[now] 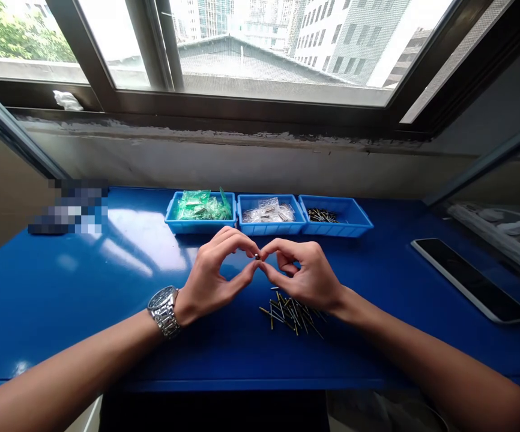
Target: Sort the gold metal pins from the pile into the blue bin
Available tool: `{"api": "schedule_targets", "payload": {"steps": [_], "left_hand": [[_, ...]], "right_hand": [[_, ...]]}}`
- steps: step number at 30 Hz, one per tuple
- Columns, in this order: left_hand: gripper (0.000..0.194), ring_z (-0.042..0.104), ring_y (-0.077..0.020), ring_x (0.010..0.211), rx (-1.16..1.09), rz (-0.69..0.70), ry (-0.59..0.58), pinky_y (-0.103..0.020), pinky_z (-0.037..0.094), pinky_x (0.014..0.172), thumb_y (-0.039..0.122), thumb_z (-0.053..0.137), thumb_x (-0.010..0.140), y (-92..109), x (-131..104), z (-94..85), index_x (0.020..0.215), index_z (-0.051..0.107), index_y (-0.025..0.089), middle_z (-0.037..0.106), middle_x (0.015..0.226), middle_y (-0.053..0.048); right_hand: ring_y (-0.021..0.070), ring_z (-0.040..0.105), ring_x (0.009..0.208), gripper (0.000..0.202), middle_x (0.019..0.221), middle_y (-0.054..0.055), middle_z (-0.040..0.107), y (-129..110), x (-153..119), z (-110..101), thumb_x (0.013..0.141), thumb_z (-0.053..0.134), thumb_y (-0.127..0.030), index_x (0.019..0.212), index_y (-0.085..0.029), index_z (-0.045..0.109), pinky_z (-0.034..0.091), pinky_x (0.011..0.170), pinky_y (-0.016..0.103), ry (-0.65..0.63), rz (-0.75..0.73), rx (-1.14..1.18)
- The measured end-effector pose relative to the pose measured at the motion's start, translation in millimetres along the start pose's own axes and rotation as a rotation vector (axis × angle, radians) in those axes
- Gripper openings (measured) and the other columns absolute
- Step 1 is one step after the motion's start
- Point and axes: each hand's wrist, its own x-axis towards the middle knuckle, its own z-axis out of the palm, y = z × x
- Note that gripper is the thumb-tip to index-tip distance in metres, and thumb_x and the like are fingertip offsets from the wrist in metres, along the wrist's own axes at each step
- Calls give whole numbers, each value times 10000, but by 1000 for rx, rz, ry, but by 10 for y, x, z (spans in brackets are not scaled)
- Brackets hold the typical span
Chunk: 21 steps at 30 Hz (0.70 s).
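Note:
Above the middle of the blue table, my left hand [219, 268] and my right hand [307, 273] meet at the fingertips. Thumb and index finger of each are pinched together around a tiny dark metal piece [257, 257] with a bright spot; most of it is hidden by the fingers, so its exact kind does not show. Under and just in front of my right hand lies a loose pile of thin metal pins [293, 313], brass-coloured and silver, pointing in many directions. A silver wristwatch [164, 311] is on my left wrist.
Three blue bins stand in a row behind my hands: one with green plastic bags [203, 207], one with clear bags [269, 212], one with dark and brass pins [323, 215]. A phone-like slab [471, 279] lies at right. A window [260, 102] is behind the table [62, 312].

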Motion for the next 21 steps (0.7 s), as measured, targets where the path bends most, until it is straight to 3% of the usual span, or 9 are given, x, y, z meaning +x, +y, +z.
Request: {"api": "schedule_targets", "payload": {"steps": [8,15,21], "left_hand": [[33,602,-189,890,15,-19,7,-339,517,790,157,667,921,-10,7,-4,948,657,173,675,917,-57],[52,599,-206,925,4,27,-106,-363,519,825,156,644,927,4,-8,19,975,655,175,660,977,-79],[59,605,-203,921,18,16,-27,-358,521,811,142,668,910,4,-10,3,960,660,173,670,959,-71]], "right_hand": [[65,334,433,93,526,-93,366,-104,-27,-35,898,684,-274,889,-182,694,326,454,232,203,-100,-137],[49,343,433,33,555,-95,388,-155,-50,-4,895,688,-207,921,-188,683,311,429,206,171,-231,-152],[60,352,441,50,546,-96,366,-146,-41,-40,890,689,-231,909,-185,680,336,454,221,197,-160,-147]]}}
